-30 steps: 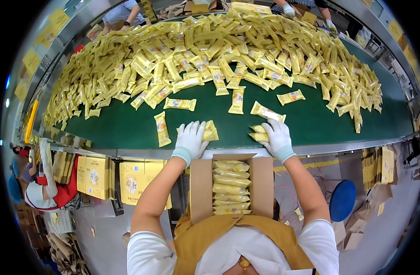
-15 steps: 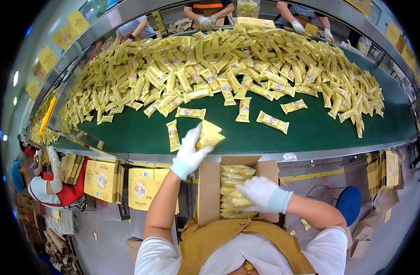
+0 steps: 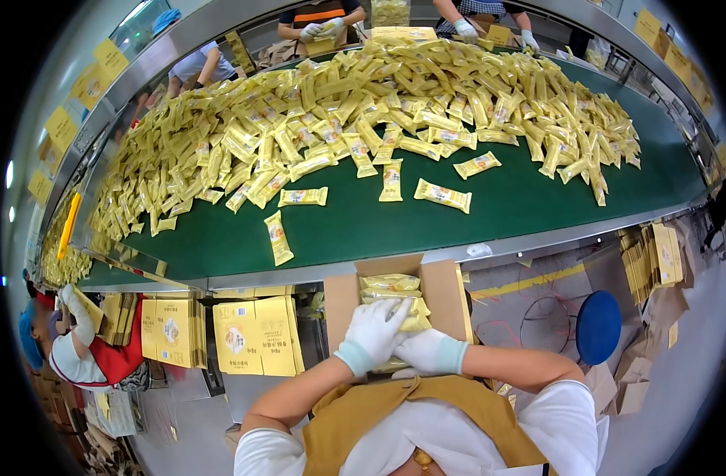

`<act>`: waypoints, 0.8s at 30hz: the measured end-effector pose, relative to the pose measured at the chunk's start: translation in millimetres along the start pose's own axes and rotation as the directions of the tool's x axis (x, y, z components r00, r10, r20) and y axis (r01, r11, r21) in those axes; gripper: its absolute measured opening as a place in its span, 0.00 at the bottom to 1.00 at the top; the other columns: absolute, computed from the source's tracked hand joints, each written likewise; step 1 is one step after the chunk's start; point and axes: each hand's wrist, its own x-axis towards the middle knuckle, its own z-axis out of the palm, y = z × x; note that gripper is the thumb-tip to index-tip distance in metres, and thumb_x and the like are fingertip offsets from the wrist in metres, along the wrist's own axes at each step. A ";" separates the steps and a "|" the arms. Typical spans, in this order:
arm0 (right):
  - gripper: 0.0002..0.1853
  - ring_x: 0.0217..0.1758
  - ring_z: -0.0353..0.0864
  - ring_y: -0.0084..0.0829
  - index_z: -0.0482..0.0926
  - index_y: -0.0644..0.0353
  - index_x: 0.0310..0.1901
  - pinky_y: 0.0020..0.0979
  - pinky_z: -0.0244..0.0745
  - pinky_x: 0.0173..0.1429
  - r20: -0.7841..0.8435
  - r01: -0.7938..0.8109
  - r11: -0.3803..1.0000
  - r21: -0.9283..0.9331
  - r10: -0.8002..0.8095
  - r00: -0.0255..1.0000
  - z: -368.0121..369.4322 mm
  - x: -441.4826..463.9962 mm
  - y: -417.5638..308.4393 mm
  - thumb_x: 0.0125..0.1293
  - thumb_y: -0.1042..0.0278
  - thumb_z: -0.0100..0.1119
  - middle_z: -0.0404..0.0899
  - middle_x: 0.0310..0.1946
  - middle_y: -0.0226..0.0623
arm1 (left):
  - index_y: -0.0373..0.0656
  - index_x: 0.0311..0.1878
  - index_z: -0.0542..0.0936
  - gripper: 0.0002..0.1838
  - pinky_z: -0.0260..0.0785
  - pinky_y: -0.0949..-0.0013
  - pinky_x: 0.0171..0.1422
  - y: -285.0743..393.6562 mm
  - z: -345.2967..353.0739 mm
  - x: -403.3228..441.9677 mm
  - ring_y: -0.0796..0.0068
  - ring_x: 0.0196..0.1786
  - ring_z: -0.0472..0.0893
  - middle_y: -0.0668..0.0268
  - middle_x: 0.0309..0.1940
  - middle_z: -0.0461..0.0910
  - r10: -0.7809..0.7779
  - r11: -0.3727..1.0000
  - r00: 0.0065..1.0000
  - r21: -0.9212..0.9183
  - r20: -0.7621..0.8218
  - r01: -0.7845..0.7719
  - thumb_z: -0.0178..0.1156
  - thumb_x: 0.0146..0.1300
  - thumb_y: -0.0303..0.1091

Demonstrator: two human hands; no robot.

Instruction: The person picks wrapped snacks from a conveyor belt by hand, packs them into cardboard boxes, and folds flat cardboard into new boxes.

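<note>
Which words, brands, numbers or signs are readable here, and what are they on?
No text reads clearly enough to quote.
Long yellow plastic packets on the green belt: printing too small.
Flat yellow cardboard cartons, lower left: dark characters and a round emblem, too blurred.
Yellow rectangular sheets, upper left: too blurred.

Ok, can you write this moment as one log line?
left hand: on packets in open box | right hand: beside left hand | green belt: big packet pile on it
</note>
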 end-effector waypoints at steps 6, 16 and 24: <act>0.13 0.33 0.80 0.40 0.77 0.56 0.27 0.41 0.75 0.38 -0.566 0.163 0.974 -0.156 -0.224 0.793 -0.8 -52.7 17.9 0.58 0.58 0.66 0.78 0.30 0.35 | 0.41 0.73 0.66 0.41 0.60 0.48 0.67 20.8 -2.6 -12.5 0.52 0.66 0.72 0.51 0.64 0.71 0.002 0.995 0.976 0.097 0.219 -0.024 0.64 0.61 0.53; 0.26 0.48 0.84 0.52 0.79 0.66 0.50 0.46 0.78 0.56 -0.530 -0.398 0.884 0.246 0.466 0.708 -63.8 23.8 76.4 0.63 0.48 0.64 0.85 0.41 0.54 | 0.37 0.79 0.56 0.56 0.44 0.33 0.76 29.1 5.0 -8.0 0.46 0.79 0.56 0.41 0.77 0.53 -0.055 0.973 0.897 0.226 0.440 -0.051 0.54 0.61 0.74; 0.12 0.41 0.83 0.46 0.87 0.51 0.39 0.43 0.79 0.46 -0.751 -0.185 0.974 0.131 0.219 0.623 -46.9 16.9 84.5 0.61 0.53 0.67 0.85 0.35 0.39 | 0.39 0.69 0.71 0.37 0.61 0.49 0.71 16.0 -27.1 -29.6 0.45 0.67 0.71 0.46 0.65 0.71 0.121 0.969 0.992 -0.220 0.041 -0.110 0.63 0.64 0.53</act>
